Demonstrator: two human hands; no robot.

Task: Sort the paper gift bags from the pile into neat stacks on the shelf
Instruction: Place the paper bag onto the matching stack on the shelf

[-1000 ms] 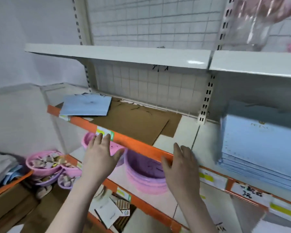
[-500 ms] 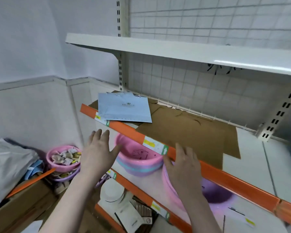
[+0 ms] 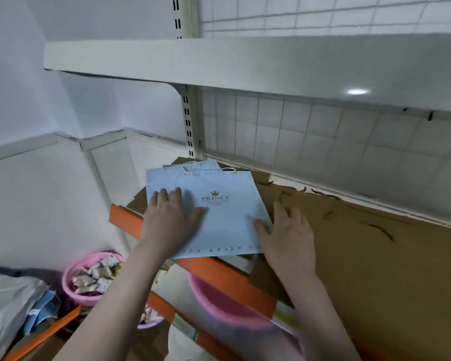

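Below the shelf — a pink basin [image 3: 220,306], a pink bowl of wrappers [image 3: 89,280] — and brown cardboard [image 3: 370,259].

White wall [image 3: 50,87], grey wire-grid back panel [image 3: 323,142], white upper shelf [image 3: 219,61], slotted upright [image 3: 187,121]

Light blue paper gift bag [image 3: 219,217] lies flat, folded, on brown cardboard sheet [image 3: 349,256] covering the shelf [image 3: 130,220], near its left end. Face up, gold crown logo and "PRINCE" text in the middle, dotted border round the edges. Rotated slightly, near corner overhangs the orange shelf front edge. White rope handles [image 3: 193,169] at far edge, pointing toward the back grid. A second pale blue bag [image 3: 208,162] shows just under it at the far edge, mostly hidden; count below unclear. Left hand [image 3: 169,217] rests flat on the top bag's left part, right hand [image 3: 287,230] flat at its right edge, thumb on the bag.
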